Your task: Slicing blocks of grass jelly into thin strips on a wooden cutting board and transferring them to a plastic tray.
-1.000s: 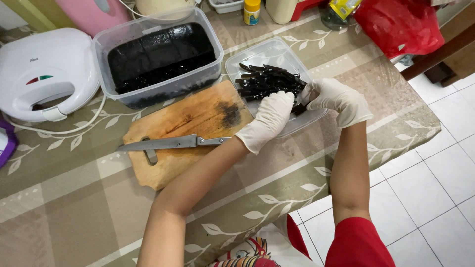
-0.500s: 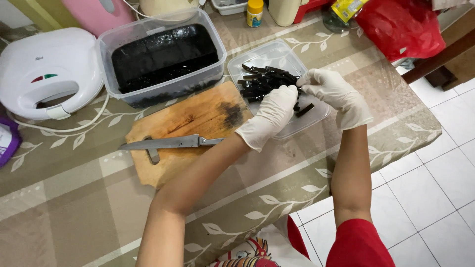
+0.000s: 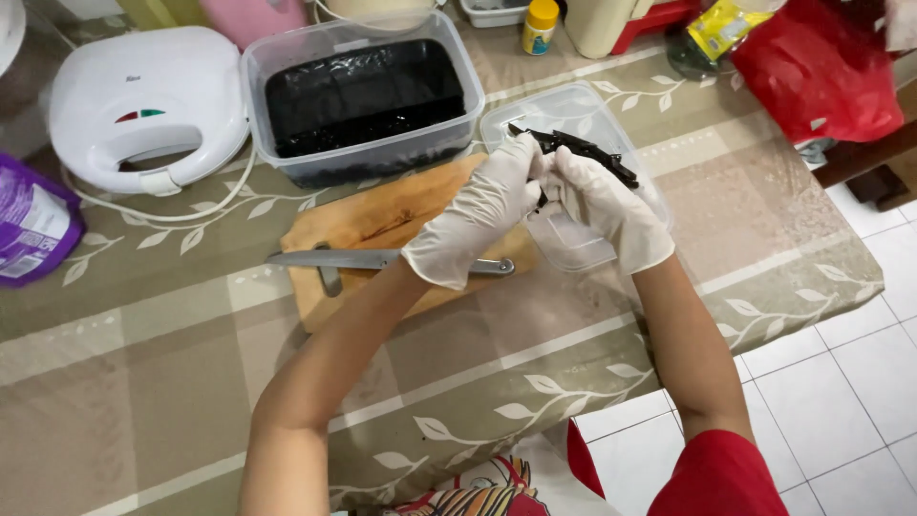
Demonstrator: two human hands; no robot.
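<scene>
Black strips (image 3: pixel 583 153) gripped by 2 gloved hands, left hand (image 3: pixel 478 215) and right hand (image 3: pixel 602 205), over clear tray (image 3: pixel 573 244) near surface (image 3: pixel 764 239) edge; purple packet (image 3: pixel 29 220) at far left

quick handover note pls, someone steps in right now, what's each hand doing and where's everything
Left hand and right hand, both gloved, together pinch dark strips above the clear shallow container.
Knife lies on the wooden cutting board, untouched.
Big clear tub of black stuff sits behind the board; white appliance to its left.
Done: some strips are in the shallow container. Left: the tub looks mostly full.
</scene>
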